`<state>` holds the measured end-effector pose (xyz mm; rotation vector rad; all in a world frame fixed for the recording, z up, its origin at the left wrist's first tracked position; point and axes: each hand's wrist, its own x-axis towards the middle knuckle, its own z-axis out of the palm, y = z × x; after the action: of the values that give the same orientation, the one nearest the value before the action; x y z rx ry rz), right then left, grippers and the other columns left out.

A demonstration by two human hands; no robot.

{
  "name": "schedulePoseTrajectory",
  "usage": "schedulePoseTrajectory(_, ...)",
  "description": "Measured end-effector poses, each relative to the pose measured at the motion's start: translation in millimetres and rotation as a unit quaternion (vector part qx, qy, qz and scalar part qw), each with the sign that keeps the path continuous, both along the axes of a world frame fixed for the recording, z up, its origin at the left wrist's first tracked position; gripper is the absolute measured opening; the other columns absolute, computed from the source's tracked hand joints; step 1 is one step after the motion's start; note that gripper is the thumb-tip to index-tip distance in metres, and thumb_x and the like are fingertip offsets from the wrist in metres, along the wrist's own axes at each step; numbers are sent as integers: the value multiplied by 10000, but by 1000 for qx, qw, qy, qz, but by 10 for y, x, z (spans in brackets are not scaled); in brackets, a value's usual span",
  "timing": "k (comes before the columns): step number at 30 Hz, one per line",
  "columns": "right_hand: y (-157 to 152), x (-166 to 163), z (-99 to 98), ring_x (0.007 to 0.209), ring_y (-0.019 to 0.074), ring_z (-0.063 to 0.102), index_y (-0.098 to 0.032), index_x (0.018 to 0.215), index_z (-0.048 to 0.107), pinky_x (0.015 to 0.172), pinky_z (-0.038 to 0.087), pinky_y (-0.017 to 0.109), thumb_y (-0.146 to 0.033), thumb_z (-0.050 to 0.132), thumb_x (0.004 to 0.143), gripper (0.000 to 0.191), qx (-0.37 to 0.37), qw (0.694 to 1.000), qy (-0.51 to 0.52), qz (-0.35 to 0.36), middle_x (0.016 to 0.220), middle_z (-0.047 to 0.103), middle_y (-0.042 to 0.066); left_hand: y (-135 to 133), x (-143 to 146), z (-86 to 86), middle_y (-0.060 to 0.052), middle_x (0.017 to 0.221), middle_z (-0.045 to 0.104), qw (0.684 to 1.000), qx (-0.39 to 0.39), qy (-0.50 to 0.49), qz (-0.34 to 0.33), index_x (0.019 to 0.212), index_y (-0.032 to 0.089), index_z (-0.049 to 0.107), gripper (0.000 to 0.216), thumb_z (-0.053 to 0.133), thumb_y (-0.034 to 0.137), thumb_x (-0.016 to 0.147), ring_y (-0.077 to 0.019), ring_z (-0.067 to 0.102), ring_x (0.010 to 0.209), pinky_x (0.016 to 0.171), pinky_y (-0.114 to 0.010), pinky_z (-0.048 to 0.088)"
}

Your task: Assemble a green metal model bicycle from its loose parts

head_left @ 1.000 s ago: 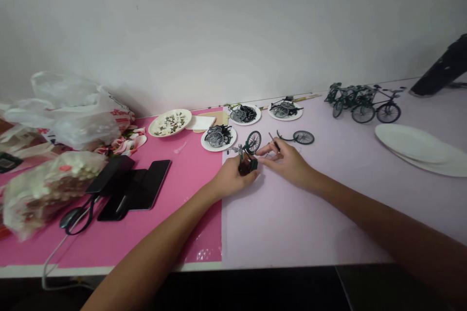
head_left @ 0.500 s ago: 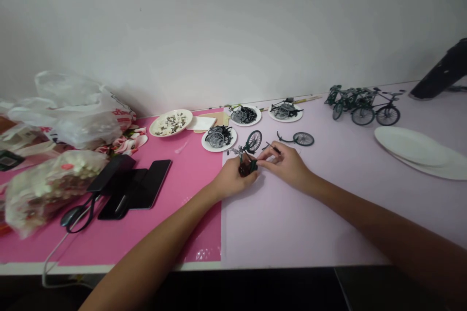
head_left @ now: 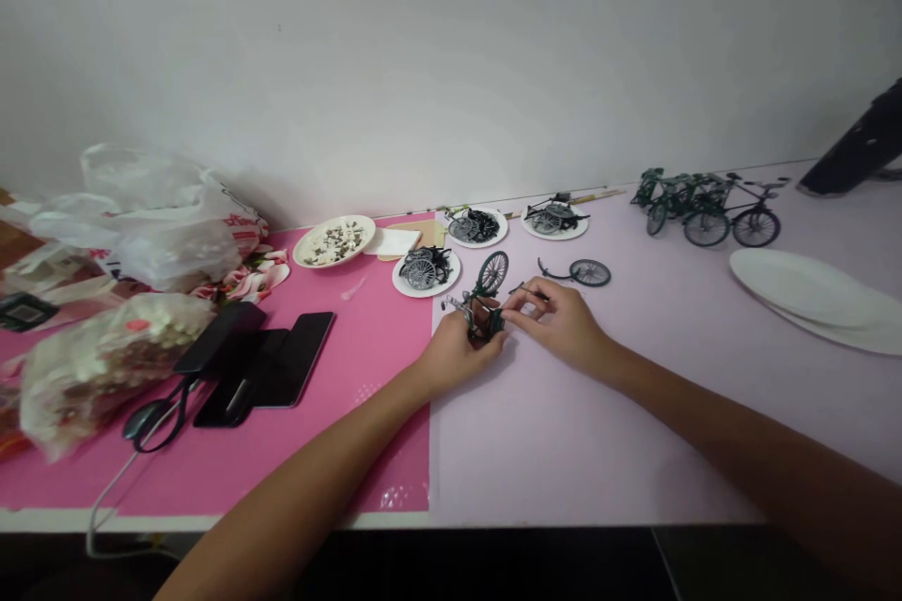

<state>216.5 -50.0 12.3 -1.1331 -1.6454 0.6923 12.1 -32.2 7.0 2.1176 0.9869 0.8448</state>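
**Model bicycle in the left hand, right hand at work on it**

The left hand is clasped around the green model bicycle, its wheel tipped up towards 1 o'clock, above the counter. The right hand keeps a slim dark rod in its fingers; the thumb and fingertip meet at the bicycle's 3 o'clock side, what they pinch too small to tell. From the bicycle, a loose wheel lies near 2 o'clock, plates of dark parts at 10, 12 and past 1, assembled bicycles farther at 2.
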Motion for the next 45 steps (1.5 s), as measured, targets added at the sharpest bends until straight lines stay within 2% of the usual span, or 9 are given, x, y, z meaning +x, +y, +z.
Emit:
schedulePoseTrajectory(7,53,33,-90,734,171,617,-227,755,517,685,526,323,-388,752,849,301,-23,999,20,23,913,748,46,11,-16,19,6,757,635,1000,-5,1,-21,1143,158,646,297,659,334,905,-128,543,626,610,-255,433)
schedulePoseTrajectory(11,55,33,-84,717,170,588,-222,810,594,682,518,328,-392,746,853,232,-24,999,6,22,856,717,33,11,-40,57,-19,796,656,998,-26,-9,-50,1132,157,651,310,578,416,979,-143,560,647,619,-268,444)
schedulePoseTrajectory(13,50,31,-70,695,164,567,-222,816,607,674,508,326,-387,743,853,217,-24,1000,0,18,824,700,22,10,-44,83,-46,832,681,998,-20,-18,-57,1082,160,660,334,437,405,1045,-170,603,733,715,-298,487)
schedulePoseTrajectory(16,43,29,-55,674,157,542,-224,792,579,665,497,325,-382,735,855,231,-25,1000,-2,16,835,703,23,12,-41,107,-71,889,685,998,0,-26,-52,1012,168,655,401,342,412,1073,-192,612,812,815,-332,505)
schedulePoseTrajectory(22,52,33,-62,772,187,604,-239,742,447,748,507,357,-343,728,853,319,-31,999,8,30,923,734,44,27,-38,92,-65,900,675,998,-3,-26,-58,972,175,627,348,362,378,1068,-187,603,814,819,-324,501)
schedulePoseTrajectory(26,57,34,-68,780,182,593,-244,750,433,776,494,354,-311,698,864,297,-36,999,-7,34,910,712,22,35,-39,80,-71,925,689,998,-7,-20,-57,968,172,627,327,377,360,1062,-192,613,829,807,-326,500)
schedulePoseTrajectory(34,79,70,-91,713,166,533,-250,774,380,688,442,326,-360,674,878,331,-77,995,-58,40,928,704,5,20,-41,56,-75,955,713,999,2,-24,-43,1154,164,650,326,395,342,1053,-204,639,829,802,-333,508)
schedulePoseTrajectory(40,92,74,-112,816,196,600,-252,740,307,723,445,330,-352,699,852,419,-82,995,-35,50,922,715,8,11,-45,56,-85,998,718,999,4,-35,-40,1114,166,655,329,395,359,1054,-213,647,863,817,-338,519)
schedulePoseTrajectory(45,77,67,-111,740,179,568,-246,725,379,683,427,322,-371,694,865,366,-79,995,-45,51,829,669,-11,15,-50,47,-83,1020,722,997,-24,-67,-31,1119,176,670,374,405,434,1062,-214,649,900,842,-336,525)
